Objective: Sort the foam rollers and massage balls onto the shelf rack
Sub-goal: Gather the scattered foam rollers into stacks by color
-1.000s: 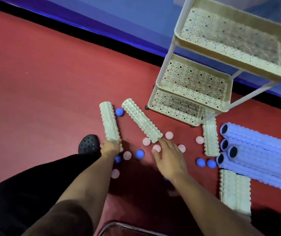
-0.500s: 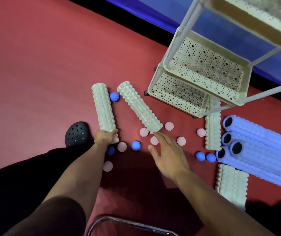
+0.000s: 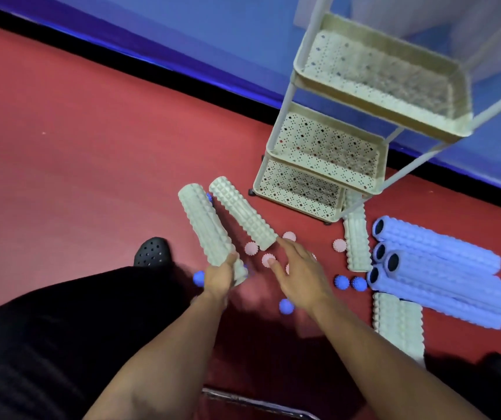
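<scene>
Low on the red floor, left hand [image 3: 219, 275] grip clamped on pale green ridged foam roller [image 3: 205, 227], right hand [image 3: 299, 275] fingers spread at second pale green roller [image 3: 243, 212], cream three-tier shelf rack [image 3: 379, 165] at two o'clock.

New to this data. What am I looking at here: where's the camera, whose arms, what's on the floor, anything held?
There is no robot. One wide-angle camera sits on a person's head and looks down at their bare arms.

The left hand grips one end of a pale ribbed foam roller. The right hand is open and reaches toward a second pale roller on the red floor.

Small spiky pink balls and blue balls are scattered around. Blue rollers lie stacked at right. The cream three-tier shelf rack looks empty in the parts visible.
</scene>
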`<act>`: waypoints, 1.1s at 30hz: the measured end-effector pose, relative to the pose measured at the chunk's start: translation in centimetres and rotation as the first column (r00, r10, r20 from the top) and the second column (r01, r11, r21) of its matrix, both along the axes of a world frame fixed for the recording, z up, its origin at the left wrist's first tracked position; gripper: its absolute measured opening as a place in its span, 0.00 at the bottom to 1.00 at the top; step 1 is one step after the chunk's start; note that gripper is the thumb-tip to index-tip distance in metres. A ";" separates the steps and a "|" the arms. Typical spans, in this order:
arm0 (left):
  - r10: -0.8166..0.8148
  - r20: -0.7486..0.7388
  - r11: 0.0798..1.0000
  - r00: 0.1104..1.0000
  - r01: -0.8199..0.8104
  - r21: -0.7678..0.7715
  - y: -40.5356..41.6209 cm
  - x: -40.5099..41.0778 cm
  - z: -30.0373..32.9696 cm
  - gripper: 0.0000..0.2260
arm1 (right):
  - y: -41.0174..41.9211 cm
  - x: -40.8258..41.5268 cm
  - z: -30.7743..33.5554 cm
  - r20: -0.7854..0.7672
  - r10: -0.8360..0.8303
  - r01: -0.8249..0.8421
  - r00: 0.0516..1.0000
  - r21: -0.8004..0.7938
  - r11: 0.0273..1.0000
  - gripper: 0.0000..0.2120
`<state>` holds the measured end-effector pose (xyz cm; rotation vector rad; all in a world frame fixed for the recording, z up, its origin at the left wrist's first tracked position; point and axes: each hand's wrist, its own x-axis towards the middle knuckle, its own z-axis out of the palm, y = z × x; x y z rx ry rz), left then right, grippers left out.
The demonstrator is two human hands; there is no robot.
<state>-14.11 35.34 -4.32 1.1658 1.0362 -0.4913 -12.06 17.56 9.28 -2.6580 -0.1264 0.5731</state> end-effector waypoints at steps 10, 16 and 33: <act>-0.773 0.071 0.541 0.630 0.596 0.593 -3.4 -3.7 14.4 0.20 | -10.7 -4.8 8.3 0.160 0.193 -0.171 0.968 -0.138 0.975 0.34; -0.985 -0.170 -0.126 0.034 0.532 0.837 -9.1 -2.7 22.6 0.26 | -17.7 -10.0 9.7 0.158 0.163 -0.141 0.974 -0.140 0.980 0.41; -0.817 -0.157 -0.314 -0.555 0.198 0.929 -27.8 1.0 19.4 0.38 | -32.1 -15.7 1.2 -0.134 -0.317 0.342 0.939 0.271 0.899 0.37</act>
